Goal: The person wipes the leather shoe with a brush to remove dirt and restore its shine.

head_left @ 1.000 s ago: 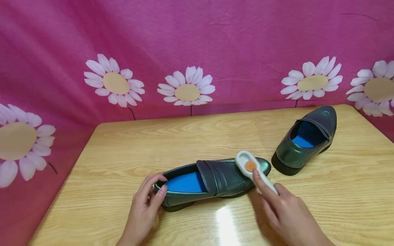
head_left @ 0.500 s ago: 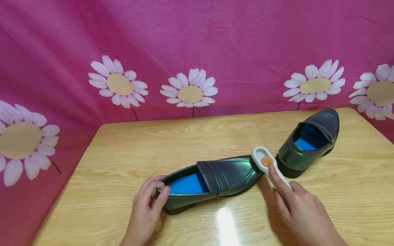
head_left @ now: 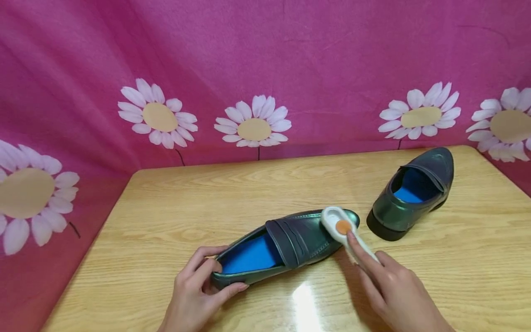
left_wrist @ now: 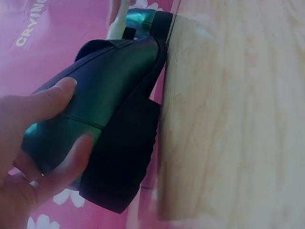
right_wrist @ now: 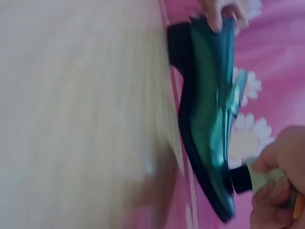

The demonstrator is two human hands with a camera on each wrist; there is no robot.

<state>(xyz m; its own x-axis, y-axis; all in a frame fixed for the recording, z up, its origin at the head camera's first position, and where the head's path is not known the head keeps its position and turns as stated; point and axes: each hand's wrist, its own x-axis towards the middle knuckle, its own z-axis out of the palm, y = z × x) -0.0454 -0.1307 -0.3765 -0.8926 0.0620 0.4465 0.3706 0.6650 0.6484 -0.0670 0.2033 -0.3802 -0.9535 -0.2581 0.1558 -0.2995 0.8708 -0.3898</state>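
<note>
A dark green, iridescent loafer [head_left: 296, 242] with a blue insole lies sideways in the head view, toe to the right. My left hand [head_left: 195, 283] grips its heel end, with the thumb along the near side and the other fingers at the back rim. Pinched in my right hand [head_left: 394, 288] is a white-handled shoe brush [head_left: 333, 217], the index finger on its orange spot. In the right wrist view, the brush's dark head [right_wrist: 241, 179] meets the upper near the toe. The left wrist view shows the loafer's thick black heel [left_wrist: 119, 157], tilted.
A matching loafer [head_left: 400, 203] stands at the back right of the wooden table [head_left: 186, 193], its toe pointing away. Behind the table hangs a pink cloth [head_left: 332, 55] printed with white daisies. Light glares off the table's near part.
The brush moved right to the toe tip, then back left onto the vamp. My left hand has shifted its hold, thumb now lower on the side, and the loafer's opening has rolled toward me.
</note>
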